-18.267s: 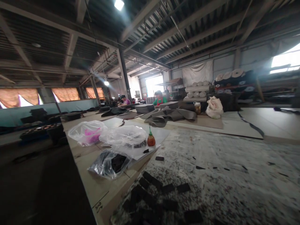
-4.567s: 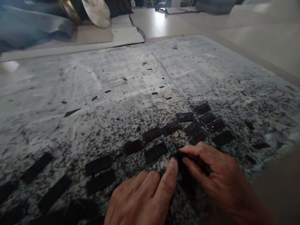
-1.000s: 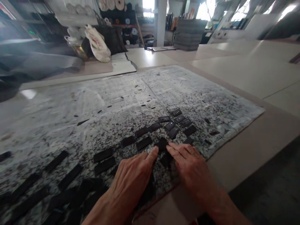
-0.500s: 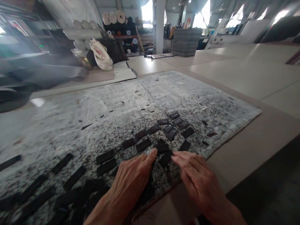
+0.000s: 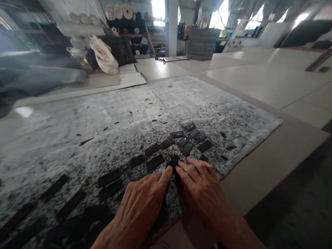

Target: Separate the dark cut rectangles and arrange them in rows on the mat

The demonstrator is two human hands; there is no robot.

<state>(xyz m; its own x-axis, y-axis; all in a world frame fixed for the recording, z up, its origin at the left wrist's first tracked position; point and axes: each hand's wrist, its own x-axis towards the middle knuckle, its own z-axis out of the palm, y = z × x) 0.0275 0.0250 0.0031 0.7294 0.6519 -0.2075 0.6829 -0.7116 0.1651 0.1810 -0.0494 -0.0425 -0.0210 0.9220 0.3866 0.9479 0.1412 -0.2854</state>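
My left hand (image 5: 145, 202) has its fingers drawn together, the index fingertip pressed at the edge of a small black rectangular piece (image 5: 173, 160). Opposite it, my right hand (image 5: 201, 185) brings its fingertips to the other side of the same piece, thumb hidden beneath. The lower part of that piece is covered by my fingers. Just beyond lie several glossy dark rectangles (image 5: 187, 148) in a cluster. A line of matte black pieces (image 5: 155, 162) runs leftward from there. All of them rest on a pale, black-speckled sheet (image 5: 124, 103).
More black strips (image 5: 70, 205) lie scattered and overlapping at the lower left. Small scraps (image 5: 86, 141) dot the sheet. Behind stand a stack of grey sheets (image 5: 202, 44), a white bag (image 5: 103, 55) and fabric rolls (image 5: 127, 11). The tabletop (image 5: 249, 76) stretches to the right.
My right hand has moved left, closer to my left hand, and now covers the tilted black piece it was touching. The view has shifted slightly to the right.
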